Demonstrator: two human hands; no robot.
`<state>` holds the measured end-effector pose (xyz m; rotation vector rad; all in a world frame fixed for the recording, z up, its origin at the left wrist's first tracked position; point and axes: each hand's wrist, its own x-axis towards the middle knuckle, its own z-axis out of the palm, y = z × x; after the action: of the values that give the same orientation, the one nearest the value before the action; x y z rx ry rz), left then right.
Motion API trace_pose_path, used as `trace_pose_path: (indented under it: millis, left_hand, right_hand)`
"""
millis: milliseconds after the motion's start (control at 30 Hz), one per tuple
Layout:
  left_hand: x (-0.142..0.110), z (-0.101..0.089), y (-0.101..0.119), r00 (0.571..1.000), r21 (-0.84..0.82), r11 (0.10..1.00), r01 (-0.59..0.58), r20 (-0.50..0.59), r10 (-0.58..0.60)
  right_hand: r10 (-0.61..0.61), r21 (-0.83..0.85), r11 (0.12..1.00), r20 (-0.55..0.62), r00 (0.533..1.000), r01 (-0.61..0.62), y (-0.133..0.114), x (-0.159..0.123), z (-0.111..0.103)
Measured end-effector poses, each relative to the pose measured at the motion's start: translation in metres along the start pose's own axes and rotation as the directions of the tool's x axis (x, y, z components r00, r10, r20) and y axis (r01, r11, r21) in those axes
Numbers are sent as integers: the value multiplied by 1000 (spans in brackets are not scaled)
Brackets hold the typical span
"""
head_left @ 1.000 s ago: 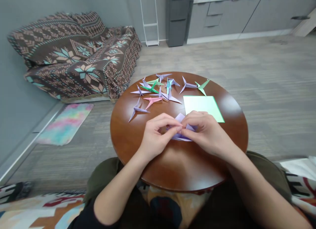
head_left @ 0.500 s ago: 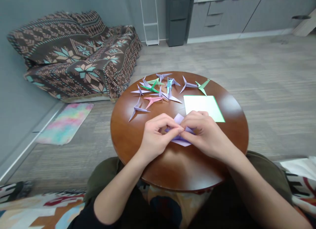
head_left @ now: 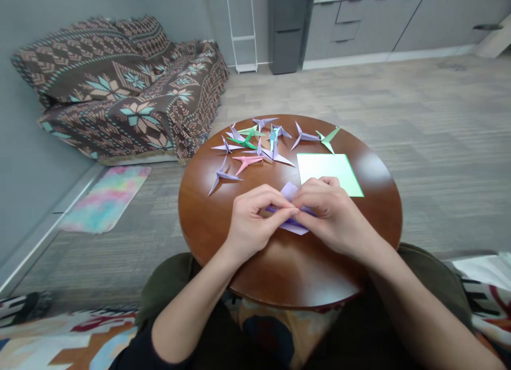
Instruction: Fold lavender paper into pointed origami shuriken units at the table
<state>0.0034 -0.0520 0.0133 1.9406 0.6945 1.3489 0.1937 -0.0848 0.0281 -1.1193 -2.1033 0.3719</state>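
Left hand (head_left: 251, 221): on the round table (head_left: 207, 221), thumb + forefinger pinched onto the left end of the purple paper (head_left: 290, 191); other fingers curled under.
Right hand (head_left: 333, 215): mirrors it, fingertips pressed tight on the paper's right part, knuckles up. Both hands meet fingertip to fingertip at approx. table centre.
Paper, where: just short of table centre, toward 6 o'clock from the green sheet (head_left: 328, 172), touching the wood; mostly hidden under the fingers.
Paper, lie: long axis looks to run 9-to-3 across the person; one pointed flap sticks out toward 12, a paler edge shows toward 6. Exact shape under the hands: can't tell.
Done so far: a batch of finished folded pieces at 11–12 o'clock of the table, e.g. purple one (head_left: 222, 176) at 10, pink one (head_left: 246, 161), dark green one (head_left: 244, 142), light green one (head_left: 328, 139) at 1.
In hand: purple piece looks part-folded, flat and wide, no long thin points like the finished ones; I'd judge early-to-mid stage.
Left: green sheet at 1–2 o'clock of the hands lies flat, unfolded, untouched.
Around: patterned sofa (head_left: 120, 88) at 10 o'clock beyond the table, pastel mat (head_left: 104, 198) on the floor at 9.
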Motion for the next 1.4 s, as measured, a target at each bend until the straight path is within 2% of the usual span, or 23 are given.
trace_pose_path:
  millis: [400,667,900,967,1100,1267,1400]
  left_hand:
    - [1,1,1,1000,9,1000,8,-7,-8]
    - [1,2,0,999,-7,999,44,-11,-44]
    - [2,-1,-1,992,-119,988,101,-64,-109]
    - [3,-4,-3,992,-115,990,82,-90,-93]
    - [4,-6,-4,996,-74,994,85,-10,-86]
    - [2,-1,-5,968,-72,967,243,75,-238]
    - [2,1,-4,958,-130,950,283,94,-272]
  right_hand:
    - [-12,-7,1000,14,1000,12,-1,1,-1]
    - [64,17,998,-36,997,-64,1,2,1]
    - [55,50,997,57,997,-58,-1,3,7]
    - [78,52,995,42,996,-80,-1,4,7]
    - [151,84,985,-16,988,-150,-1,6,0]
    - [208,143,967,40,977,-211,-3,6,-11]
    - [266,226,934,83,960,-278,-3,4,-14]
